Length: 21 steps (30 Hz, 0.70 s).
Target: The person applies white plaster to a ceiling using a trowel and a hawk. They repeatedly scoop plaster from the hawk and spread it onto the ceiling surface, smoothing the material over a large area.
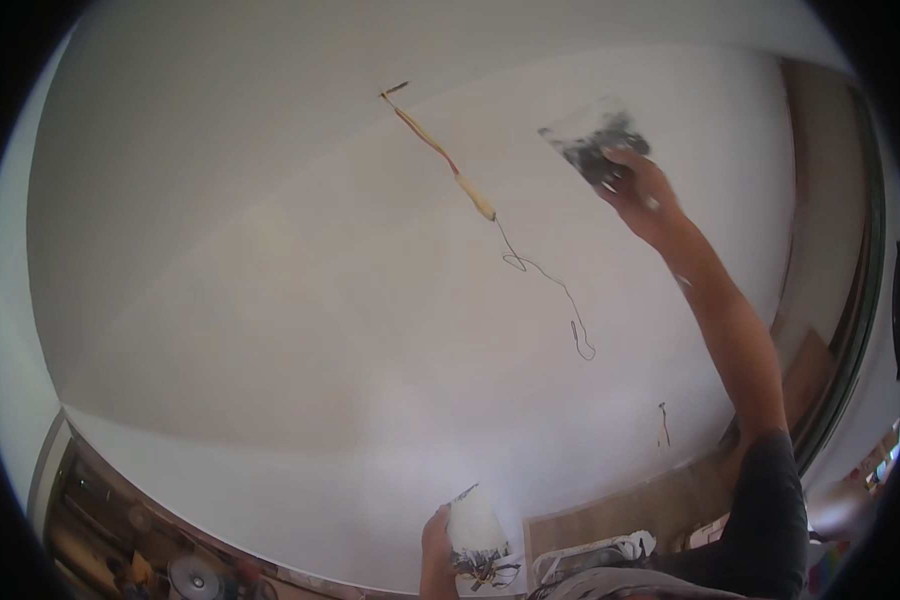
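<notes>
My right hand (640, 195) reaches up on an outstretched arm, its fingers closed round a flat putty scraper (600, 138) with dark patches on a whitish, worn blade. The scraper is close to or against the pale ceiling (310, 300) and slightly blurred. Low in the middle, my left hand (436, 540) grips a second flat putty scraper (478, 525), whose face is coated white, with dark worn marks along its lower part and upper edge. The grip ends of both scrapers are mostly hidden.
A red and yellow wire (425, 140) with a thin dark wire (555, 278) on its end hangs from the ceiling. A shorter wire (665, 425) hangs farther right. At lower left are a round fan-like object (195, 578) and clutter; a brown wooden panel (610, 510) lies lower right.
</notes>
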Each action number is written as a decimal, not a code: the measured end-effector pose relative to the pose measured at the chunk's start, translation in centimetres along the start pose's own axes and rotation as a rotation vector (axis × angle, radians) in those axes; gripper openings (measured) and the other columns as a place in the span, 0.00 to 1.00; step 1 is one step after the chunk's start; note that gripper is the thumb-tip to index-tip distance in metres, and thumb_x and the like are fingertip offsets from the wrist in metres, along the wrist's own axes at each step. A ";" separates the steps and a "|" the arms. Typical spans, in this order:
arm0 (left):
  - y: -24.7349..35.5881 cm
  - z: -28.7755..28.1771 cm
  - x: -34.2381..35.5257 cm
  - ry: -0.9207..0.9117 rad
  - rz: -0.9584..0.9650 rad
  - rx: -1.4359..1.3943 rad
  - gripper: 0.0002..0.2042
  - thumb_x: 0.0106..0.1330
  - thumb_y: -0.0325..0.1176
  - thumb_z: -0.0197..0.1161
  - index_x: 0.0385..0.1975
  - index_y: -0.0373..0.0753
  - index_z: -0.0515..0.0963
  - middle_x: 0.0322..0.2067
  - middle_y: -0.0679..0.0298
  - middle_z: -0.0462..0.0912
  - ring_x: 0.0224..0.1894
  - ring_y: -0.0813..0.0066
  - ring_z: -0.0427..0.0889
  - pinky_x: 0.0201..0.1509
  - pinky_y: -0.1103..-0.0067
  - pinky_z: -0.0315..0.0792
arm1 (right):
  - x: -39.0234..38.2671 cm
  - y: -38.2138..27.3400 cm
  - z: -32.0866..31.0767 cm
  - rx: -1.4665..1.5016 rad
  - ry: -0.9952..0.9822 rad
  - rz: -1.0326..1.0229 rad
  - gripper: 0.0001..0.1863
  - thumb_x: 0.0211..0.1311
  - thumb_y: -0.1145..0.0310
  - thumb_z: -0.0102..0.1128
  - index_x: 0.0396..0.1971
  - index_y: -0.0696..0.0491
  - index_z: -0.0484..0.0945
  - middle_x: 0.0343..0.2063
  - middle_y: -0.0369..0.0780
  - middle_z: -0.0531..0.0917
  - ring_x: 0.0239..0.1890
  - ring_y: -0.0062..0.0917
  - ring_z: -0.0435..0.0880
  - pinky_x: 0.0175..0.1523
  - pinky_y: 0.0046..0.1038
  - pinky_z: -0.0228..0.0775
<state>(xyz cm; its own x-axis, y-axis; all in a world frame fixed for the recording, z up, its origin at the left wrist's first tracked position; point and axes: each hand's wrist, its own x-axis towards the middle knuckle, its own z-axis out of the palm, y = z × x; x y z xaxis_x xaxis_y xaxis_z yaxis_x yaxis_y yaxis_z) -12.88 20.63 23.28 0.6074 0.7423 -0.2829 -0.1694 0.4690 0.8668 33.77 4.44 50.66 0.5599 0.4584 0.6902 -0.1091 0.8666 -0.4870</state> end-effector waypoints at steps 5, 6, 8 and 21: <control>-0.7 -0.2 -0.5 0.090 0.016 -0.033 0.21 0.72 0.41 0.44 0.49 0.27 0.72 0.42 0.52 0.80 0.42 0.63 0.82 0.47 0.71 0.76 | 12.2 7.3 -0.5 0.006 0.105 0.054 0.17 0.57 0.74 0.60 0.48 0.55 0.72 0.50 0.39 0.74 0.53 0.30 0.74 0.63 0.34 0.68; -0.9 -0.1 -0.6 0.112 0.012 -0.054 0.20 0.72 0.40 0.43 0.49 0.27 0.72 0.41 0.51 0.79 0.42 0.64 0.81 0.47 0.73 0.75 | 13.6 8.8 -0.3 -0.048 0.065 0.025 0.17 0.57 0.74 0.60 0.48 0.55 0.72 0.49 0.39 0.74 0.52 0.30 0.75 0.63 0.34 0.69; -1.4 -0.3 -0.6 0.166 0.024 -0.044 0.21 0.72 0.40 0.43 0.49 0.26 0.71 0.42 0.51 0.79 0.43 0.63 0.81 0.47 0.72 0.75 | 15.9 11.5 1.1 -0.015 0.059 0.030 0.17 0.57 0.75 0.60 0.47 0.55 0.72 0.48 0.40 0.75 0.51 0.30 0.76 0.62 0.34 0.70; -4.5 -0.6 2.1 0.331 0.060 -0.098 0.20 0.72 0.39 0.45 0.50 0.26 0.71 0.45 0.50 0.79 0.46 0.61 0.80 0.52 0.70 0.73 | 22.9 14.3 0.4 0.015 0.168 0.035 0.18 0.55 0.74 0.63 0.46 0.57 0.72 0.44 0.41 0.78 0.47 0.30 0.77 0.53 0.32 0.73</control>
<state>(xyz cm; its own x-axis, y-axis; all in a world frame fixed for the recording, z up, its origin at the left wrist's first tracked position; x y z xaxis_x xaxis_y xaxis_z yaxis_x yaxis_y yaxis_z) -11.31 20.37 18.58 0.3121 0.8773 -0.3646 -0.2802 0.4517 0.8470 44.64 27.42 59.69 0.6847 0.4503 0.5731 -0.1425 0.8538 -0.5007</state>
